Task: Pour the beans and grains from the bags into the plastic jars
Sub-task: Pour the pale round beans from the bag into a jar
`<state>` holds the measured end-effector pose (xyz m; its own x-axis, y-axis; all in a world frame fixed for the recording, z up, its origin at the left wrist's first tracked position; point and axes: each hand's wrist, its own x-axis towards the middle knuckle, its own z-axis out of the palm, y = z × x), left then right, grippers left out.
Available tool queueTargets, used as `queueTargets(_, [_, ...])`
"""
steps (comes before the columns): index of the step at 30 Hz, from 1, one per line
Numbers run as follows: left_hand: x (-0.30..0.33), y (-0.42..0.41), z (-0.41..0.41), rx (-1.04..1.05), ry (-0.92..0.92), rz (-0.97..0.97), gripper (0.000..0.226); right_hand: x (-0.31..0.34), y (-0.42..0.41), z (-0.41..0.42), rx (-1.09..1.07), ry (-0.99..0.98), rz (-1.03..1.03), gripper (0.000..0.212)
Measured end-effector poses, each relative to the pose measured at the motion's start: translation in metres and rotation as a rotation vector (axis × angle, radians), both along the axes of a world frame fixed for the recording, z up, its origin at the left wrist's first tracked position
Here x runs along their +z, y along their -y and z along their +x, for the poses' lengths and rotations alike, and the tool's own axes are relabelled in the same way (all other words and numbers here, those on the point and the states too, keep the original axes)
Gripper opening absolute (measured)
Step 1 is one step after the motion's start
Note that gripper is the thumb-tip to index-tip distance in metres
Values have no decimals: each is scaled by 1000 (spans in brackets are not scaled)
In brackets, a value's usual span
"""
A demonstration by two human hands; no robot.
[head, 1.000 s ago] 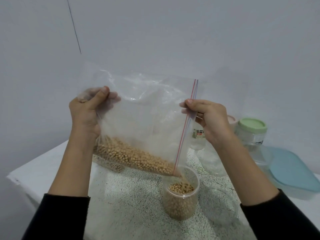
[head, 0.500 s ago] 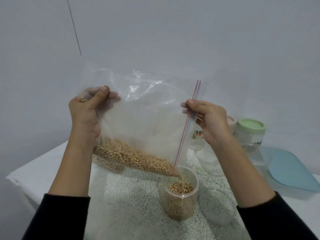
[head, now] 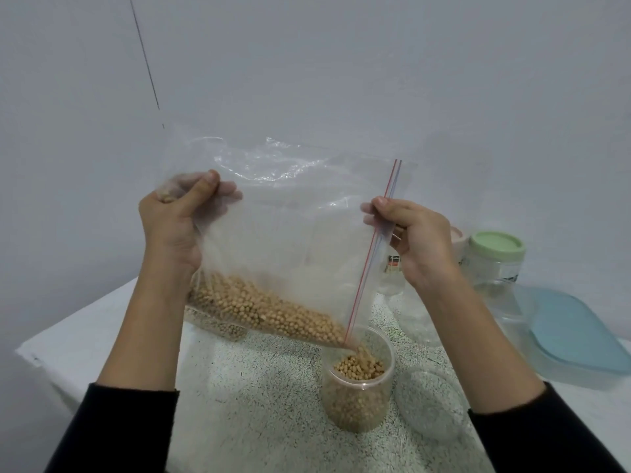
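White table (head: 85, 339): speckled mat (head: 259, 397), open bean jar (head: 356, 397), green-lidded jar (head: 495, 257), blue-lidded container (head: 577, 332)

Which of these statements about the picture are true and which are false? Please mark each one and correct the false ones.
1. Both hands hold the clear bag. True: the left hand and the right hand grip the bag.
2. Beans fall into an open jar. True: beans leave the bag's low corner into the jar.
3. The open jar is empty. False: it is already mostly filled with beans.
4. The jar behind the right hand has a red lid. False: that closed jar has a green lid.
5. The flat container on the right has a blue lid. True: the container is closed.
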<state>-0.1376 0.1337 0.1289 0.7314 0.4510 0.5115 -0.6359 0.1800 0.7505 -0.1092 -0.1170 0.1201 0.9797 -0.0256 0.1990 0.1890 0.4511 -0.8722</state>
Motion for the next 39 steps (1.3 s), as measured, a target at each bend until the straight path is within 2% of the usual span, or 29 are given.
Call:
queueTargets(5, [-2, -2, 2, -13, -6, -9, 19, 3, 1, -3, -3, 4, -7, 3])
queueTargets(16, [-6, 2, 6, -45, -11, -26, 10, 4, 7, -11, -63, 22, -17, 8])
queueTargets(39, [-3, 11, 0, -47, -17, 2, 16, -2, 15, -21, -77, 11, -14, 4])
